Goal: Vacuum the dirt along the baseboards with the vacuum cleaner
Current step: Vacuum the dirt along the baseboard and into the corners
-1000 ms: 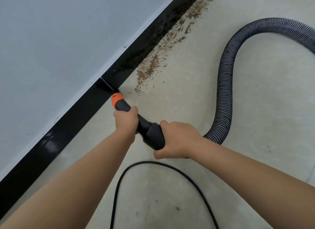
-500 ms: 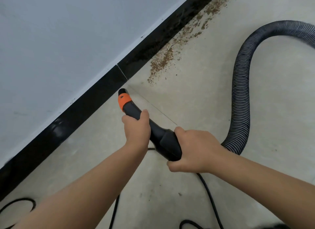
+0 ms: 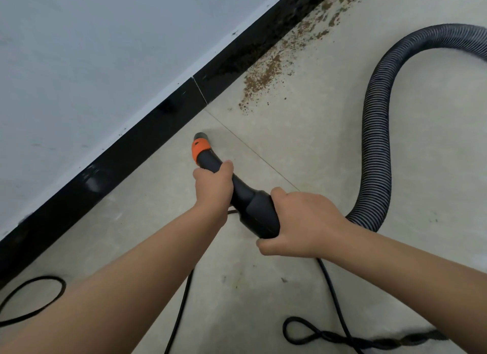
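Down on the pale floor, seen from the head view, a person works a black vacuum nozzle with both bare hands. Left hand grips the narrow neck of the nozzle, fingers curled round it just behind the orange collar. Right hand wraps the thicker rear end, thumb and fingers closed about it where the ribbed grey hose joins.

That hose runs from behind the right hand, climbs up the right side and bends away past the right edge. The nozzle's tip points up and left toward the black baseboard, near it but apart, with bare floor between. I cannot tell whether the tip touches the floor.

Brown dirt lies scattered along the foot of the baseboard farther up and to the right, well ahead of the tip, thinning out toward the top of the view. Above the baseboard rises a light grey wall.

A thin black cord trails across the floor under the forearms, looping at the lower right, with another loop at the lower left.
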A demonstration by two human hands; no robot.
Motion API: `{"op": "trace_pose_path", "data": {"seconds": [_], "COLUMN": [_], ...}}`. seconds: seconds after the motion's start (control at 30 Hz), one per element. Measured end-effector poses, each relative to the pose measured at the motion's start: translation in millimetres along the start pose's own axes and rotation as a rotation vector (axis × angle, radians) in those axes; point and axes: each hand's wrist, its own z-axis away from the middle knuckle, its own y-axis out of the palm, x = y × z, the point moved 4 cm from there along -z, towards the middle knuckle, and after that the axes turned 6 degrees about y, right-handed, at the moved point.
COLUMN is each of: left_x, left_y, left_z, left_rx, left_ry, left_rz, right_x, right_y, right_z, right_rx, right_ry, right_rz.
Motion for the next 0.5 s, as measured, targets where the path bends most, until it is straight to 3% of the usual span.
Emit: {"op": "trace_pose_path", "data": {"seconds": [0.27,0.5], "left_x": [-23.0,7.0], "left_y": [7.5,-16.7], "left_z": [-27.9,13.8], "left_rx": [-0.032,-0.148], "left_ry": [0.042,-0.022], "left_rz": [-0.011,0.027], "right_x": [2.6,6.7], "right_y": [-6.5,-1.0], "right_z": [-32.0,-1.2], "right_rx": [-0.032,0.093], "right_ry": [0.028,-0.081], "right_rz": [-0.073,-0.008]}}
